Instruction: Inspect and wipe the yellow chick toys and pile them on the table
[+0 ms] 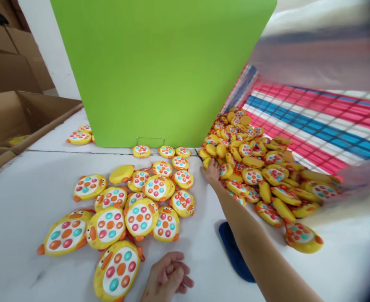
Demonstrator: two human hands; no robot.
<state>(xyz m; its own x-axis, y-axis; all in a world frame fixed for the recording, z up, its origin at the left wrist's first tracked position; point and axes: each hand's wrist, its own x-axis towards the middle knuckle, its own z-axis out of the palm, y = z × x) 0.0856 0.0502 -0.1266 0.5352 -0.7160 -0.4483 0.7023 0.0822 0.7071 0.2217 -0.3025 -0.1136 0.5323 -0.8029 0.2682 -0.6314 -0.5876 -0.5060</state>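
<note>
My left hand [169, 277] is at the bottom middle, above the white table, with loosely curled fingers held apart and nothing in them. Beside it lies a yellow duck-shaped pop-button toy [118, 270] with coloured bubbles on a white face. My right hand [211, 171] reaches forward to the left edge of a heap of the same toys [252, 176]. Its thumb and fingers are apart around a yellow toy [207, 162], touching it; a firm hold does not show. Several more duck toys [141, 217] are spread face up across the table's middle, some overlapping.
A large green board [166, 71] stands at the back, with a thin wire loop [150, 141] at its lower edge. A dark blue flat object [235, 253] lies under my right forearm. An opened cardboard box [30, 113] is at left; striped sheeting [317, 121] is behind the heap.
</note>
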